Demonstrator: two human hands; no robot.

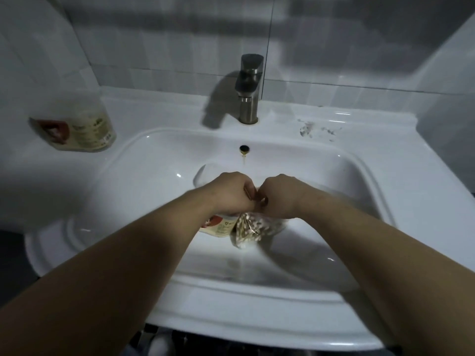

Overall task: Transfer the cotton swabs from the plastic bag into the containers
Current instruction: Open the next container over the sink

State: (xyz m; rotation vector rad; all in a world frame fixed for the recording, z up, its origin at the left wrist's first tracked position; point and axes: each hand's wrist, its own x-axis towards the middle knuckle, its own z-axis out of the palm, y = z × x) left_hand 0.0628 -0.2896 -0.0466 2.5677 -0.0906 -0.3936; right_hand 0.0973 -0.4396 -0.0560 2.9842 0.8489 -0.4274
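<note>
White ceramic sink (359, 165) viewed from above in dim light. Left hand (228, 194) and right hand (280, 197) meet over the middle of the basin, knuckles almost touching. The fingers of both curl inward and pinch the top of a clear bag (270, 228). The bag hangs just below the hands, packed with swabs (248, 224); its upper edge is hidden by the fingers. A labelled container (218, 226) lies just beside the bag under the left wrist, mostly covered by the left forearm (128, 253). Whether the left hand also touches it cannot be told. A pale translucent shape (205, 173) beyond the left hand is too blurred to identify. A second container (84, 124), with a red-and-cream label, sits on the counter (144, 109) at far left, well apart from the hands. The faucet (249, 88) rises behind the basin, with the overflow hole (244, 149) below it. Dark smudges (318, 129) mark the counter at right. The right forearm (372, 253) and the left cross the near rim and block much of the basin floor.
</note>
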